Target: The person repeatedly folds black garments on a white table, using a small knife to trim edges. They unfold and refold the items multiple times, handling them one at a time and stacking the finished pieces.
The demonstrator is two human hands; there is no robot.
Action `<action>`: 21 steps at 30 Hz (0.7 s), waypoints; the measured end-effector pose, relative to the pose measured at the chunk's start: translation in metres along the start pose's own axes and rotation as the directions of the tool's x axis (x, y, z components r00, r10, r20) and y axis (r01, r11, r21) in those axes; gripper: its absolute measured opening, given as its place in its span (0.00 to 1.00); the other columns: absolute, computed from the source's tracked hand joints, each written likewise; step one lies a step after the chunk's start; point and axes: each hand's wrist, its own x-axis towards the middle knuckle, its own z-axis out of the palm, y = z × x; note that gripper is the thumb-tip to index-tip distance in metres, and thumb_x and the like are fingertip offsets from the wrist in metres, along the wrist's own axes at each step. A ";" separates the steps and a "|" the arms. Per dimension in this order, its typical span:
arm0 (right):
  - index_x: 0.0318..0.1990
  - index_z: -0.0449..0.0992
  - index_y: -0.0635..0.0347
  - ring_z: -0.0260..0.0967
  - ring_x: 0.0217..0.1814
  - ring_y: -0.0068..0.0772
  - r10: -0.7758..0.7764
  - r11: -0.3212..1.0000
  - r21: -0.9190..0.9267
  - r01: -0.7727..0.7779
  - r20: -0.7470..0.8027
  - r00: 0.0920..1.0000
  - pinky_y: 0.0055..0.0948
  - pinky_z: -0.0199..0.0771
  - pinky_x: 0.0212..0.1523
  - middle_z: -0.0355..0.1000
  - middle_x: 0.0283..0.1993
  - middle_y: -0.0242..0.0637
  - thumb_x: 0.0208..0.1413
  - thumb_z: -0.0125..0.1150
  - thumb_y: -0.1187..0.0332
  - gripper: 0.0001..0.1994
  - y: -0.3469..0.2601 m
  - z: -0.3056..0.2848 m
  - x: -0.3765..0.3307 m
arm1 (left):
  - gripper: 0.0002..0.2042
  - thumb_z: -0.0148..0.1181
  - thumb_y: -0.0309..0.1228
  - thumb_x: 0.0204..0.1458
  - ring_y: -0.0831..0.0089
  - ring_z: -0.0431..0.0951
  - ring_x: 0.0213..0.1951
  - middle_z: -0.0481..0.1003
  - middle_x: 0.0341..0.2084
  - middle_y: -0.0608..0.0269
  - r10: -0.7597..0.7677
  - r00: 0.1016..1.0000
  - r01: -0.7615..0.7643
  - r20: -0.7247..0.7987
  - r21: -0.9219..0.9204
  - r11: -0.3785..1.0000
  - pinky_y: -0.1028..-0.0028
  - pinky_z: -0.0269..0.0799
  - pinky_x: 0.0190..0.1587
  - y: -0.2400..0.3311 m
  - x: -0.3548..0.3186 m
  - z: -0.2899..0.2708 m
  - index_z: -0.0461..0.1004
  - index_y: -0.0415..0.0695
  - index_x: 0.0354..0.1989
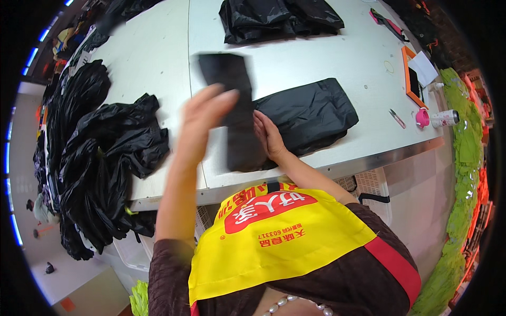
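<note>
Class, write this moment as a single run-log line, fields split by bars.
left hand: blurred, at narrow black piece | right hand: at that piece's right edge | folded black stack: right, on white table

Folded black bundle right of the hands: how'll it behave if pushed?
The folded black bundle likely flexes; its surface is softly creased. It probably slides readily, since it looks slightly glossy and the white table smooth. Rolling seems unlikely: it lies flat.

Yellow apron (316,258) at lower centre, white characters (271,211) on its red patch (232,226), red characters (283,237) below (small digits (273,235) among them)
</note>
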 end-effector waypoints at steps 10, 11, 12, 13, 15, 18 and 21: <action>0.49 0.65 0.62 0.61 0.47 0.34 0.070 0.912 0.387 -0.136 0.180 0.981 0.30 0.61 0.51 0.63 0.47 0.39 0.59 0.46 0.55 0.20 -0.016 -0.035 0.001 | 0.28 0.52 0.49 0.49 0.50 0.54 0.61 0.58 0.60 0.53 0.437 0.840 -0.511 0.322 0.741 0.437 0.47 0.43 0.58 -0.156 0.060 0.115 0.63 0.52 0.58; 0.48 0.66 0.62 0.63 0.45 0.33 0.091 0.939 0.314 -0.142 0.173 0.981 0.30 0.62 0.50 0.65 0.44 0.39 0.58 0.46 0.55 0.19 -0.019 -0.036 0.000 | 0.29 0.51 0.49 0.49 0.51 0.54 0.61 0.57 0.60 0.52 0.431 0.839 -0.523 0.332 0.711 0.470 0.47 0.43 0.58 -0.161 0.065 0.113 0.62 0.53 0.59; 0.46 0.67 0.62 0.64 0.42 0.33 0.107 0.965 0.221 -0.141 0.159 0.982 0.30 0.63 0.49 0.66 0.42 0.39 0.58 0.47 0.55 0.19 -0.024 -0.038 0.001 | 0.29 0.51 0.49 0.49 0.51 0.53 0.61 0.56 0.60 0.52 0.386 0.854 -0.509 0.348 0.709 0.489 0.46 0.42 0.58 -0.165 0.068 0.113 0.61 0.53 0.60; 0.45 0.68 0.63 0.65 0.40 0.33 0.169 0.986 -0.021 -0.168 0.156 0.973 0.31 0.64 0.47 0.67 0.40 0.39 0.58 0.48 0.55 0.18 -0.031 -0.040 -0.001 | 0.30 0.50 0.51 0.49 0.51 0.53 0.62 0.56 0.61 0.52 0.324 0.883 -0.468 0.339 0.684 0.560 0.44 0.41 0.58 -0.171 0.071 0.112 0.60 0.53 0.60; 0.42 0.71 0.63 0.68 0.36 0.32 0.367 0.593 -0.798 -0.107 0.150 0.918 0.31 0.67 0.45 0.70 0.36 0.39 0.57 0.49 0.56 0.18 -0.071 -0.056 -0.011 | 0.30 0.49 0.52 0.49 0.51 0.52 0.62 0.56 0.61 0.52 0.298 0.887 -0.461 0.352 0.684 0.566 0.42 0.40 0.58 -0.180 0.075 0.114 0.60 0.54 0.61; 0.38 0.74 0.64 0.72 0.29 0.32 0.654 0.043 -0.999 0.030 0.051 0.755 0.31 0.71 0.42 0.74 0.29 0.39 0.56 0.51 0.56 0.18 -0.172 -0.067 -0.058 | 0.34 0.46 0.59 0.47 0.51 0.52 0.62 0.56 0.60 0.52 0.322 0.866 -0.497 0.382 0.728 0.473 0.38 0.40 0.56 -0.180 0.064 0.123 0.60 0.54 0.61; 0.38 0.73 0.66 0.71 0.31 0.28 0.203 0.359 -0.898 -0.254 -0.190 0.961 0.27 0.71 0.39 0.74 0.30 0.35 0.55 0.54 0.60 0.16 -0.269 -0.086 -0.097 | 0.37 0.47 0.63 0.44 0.52 0.53 0.61 0.57 0.59 0.52 0.361 0.836 -0.537 0.413 0.748 0.390 0.36 0.41 0.55 -0.178 0.062 0.129 0.60 0.55 0.60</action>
